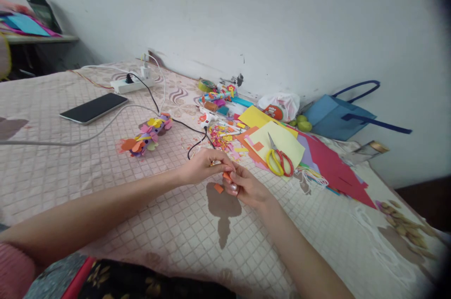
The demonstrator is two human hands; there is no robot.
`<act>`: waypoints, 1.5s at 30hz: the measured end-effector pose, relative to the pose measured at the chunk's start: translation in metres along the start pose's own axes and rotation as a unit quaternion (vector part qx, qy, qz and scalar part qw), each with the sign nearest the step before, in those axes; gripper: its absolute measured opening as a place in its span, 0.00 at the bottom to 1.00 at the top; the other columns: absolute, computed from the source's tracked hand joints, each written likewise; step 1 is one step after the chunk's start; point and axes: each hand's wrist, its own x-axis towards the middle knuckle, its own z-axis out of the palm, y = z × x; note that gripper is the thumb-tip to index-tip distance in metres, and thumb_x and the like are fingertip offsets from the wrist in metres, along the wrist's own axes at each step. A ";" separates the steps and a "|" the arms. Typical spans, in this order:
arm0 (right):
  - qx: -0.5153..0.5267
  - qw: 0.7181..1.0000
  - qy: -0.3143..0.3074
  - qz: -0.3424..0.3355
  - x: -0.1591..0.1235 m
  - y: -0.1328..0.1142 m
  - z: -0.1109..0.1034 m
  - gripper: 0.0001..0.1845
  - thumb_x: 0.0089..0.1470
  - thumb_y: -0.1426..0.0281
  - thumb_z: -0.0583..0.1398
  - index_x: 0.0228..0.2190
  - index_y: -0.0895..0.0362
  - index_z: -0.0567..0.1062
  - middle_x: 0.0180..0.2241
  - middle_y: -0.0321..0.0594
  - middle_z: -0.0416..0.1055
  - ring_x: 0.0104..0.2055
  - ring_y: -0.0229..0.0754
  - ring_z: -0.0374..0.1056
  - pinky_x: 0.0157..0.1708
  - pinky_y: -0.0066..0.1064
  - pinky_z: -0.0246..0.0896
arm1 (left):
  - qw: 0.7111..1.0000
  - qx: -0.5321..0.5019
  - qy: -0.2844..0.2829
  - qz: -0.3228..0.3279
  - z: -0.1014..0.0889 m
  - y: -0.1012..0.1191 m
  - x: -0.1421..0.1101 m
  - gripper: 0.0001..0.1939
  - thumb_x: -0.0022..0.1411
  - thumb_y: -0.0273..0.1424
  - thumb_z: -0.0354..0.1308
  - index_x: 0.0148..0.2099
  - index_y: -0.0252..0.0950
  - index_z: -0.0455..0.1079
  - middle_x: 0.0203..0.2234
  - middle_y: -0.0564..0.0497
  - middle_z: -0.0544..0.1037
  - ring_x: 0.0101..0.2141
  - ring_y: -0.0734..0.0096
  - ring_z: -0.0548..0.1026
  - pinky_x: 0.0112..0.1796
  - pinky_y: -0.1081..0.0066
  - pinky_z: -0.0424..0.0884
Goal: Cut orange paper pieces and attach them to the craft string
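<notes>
Both hands meet over the middle of the patterned tablecloth. A small orange piece of paper (227, 176) is pinched in my right hand (246, 186), whose thumb presses against it. My left hand (204, 166) is closed and its fingertips touch the same piece; part of the paper is hidden by fingers. Just below them, another small orange piece (219, 188) lies flat on the cloth. To the right, scissors (279, 160) with yellow and red handles rest on a pale yellow sheet (294, 144).
Paper scraps (225, 137) and a glue gun (207, 119) with a black cord lie beyond my hands. Left are a colourful paper-flower piece (150, 134), a phone (94, 108) and a power strip (130, 84). Red sheets (334, 167), white string (312, 178) and a blue bag (334, 116) are right.
</notes>
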 end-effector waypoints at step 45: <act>-0.013 0.996 -0.083 -0.005 -0.001 0.004 0.008 0.17 0.45 0.64 0.67 0.29 0.57 0.65 0.18 0.28 0.59 0.17 0.28 0.48 0.16 0.20 0.44 | 0.994 0.013 -0.036 0.107 -0.004 0.007 0.000 0.09 0.60 0.31 0.56 0.36 0.32 0.74 0.28 0.45 0.78 0.31 0.73 0.74 0.36 0.74 0.68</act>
